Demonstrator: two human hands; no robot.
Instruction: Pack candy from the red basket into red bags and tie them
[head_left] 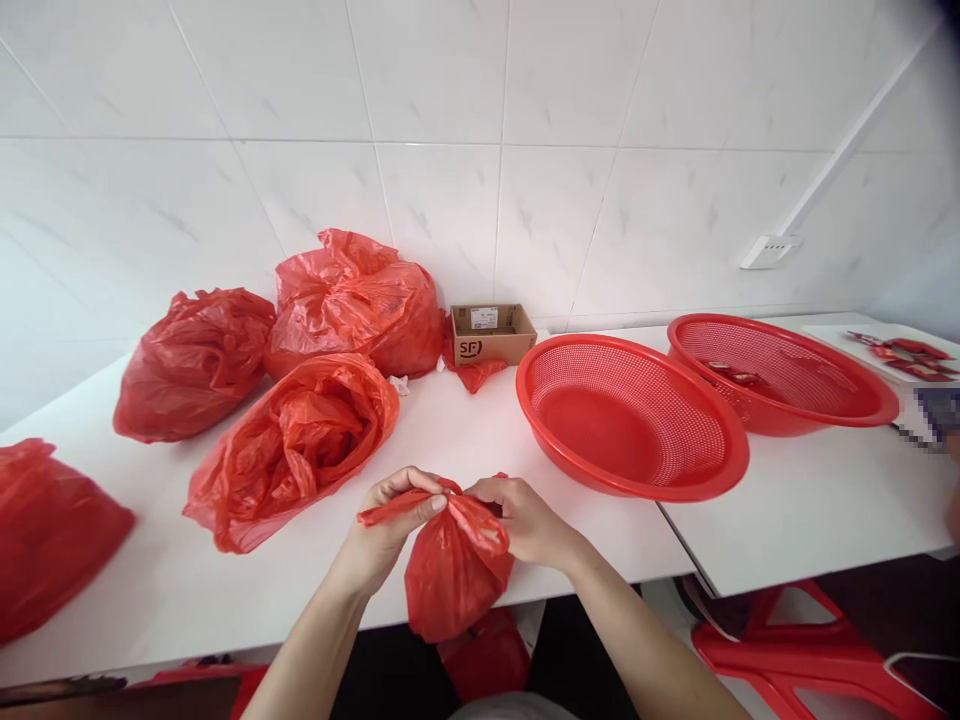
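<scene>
A small filled red plastic bag (454, 585) hangs from both hands at the front edge of the white table (592, 540). My left hand (394, 520) pinches the gathered neck, and a loose strip of plastic sticks out past its fingers. On the other side of the neck, my right hand (521, 520) grips a looped end of the same bag, its fingertips partly hidden. The contents cannot be made out. Nearest to my left hand lies an open red plastic bag (300, 440) with crumpled plastic inside.
Full red bags (360, 305) stand by the tiled wall, with another bag (56, 535) at far left. A small cardboard box (491, 345) is behind. Rightward are a red basket (634, 480) and a second basket (795, 420) holding small items. A red stool (802, 640) stands below.
</scene>
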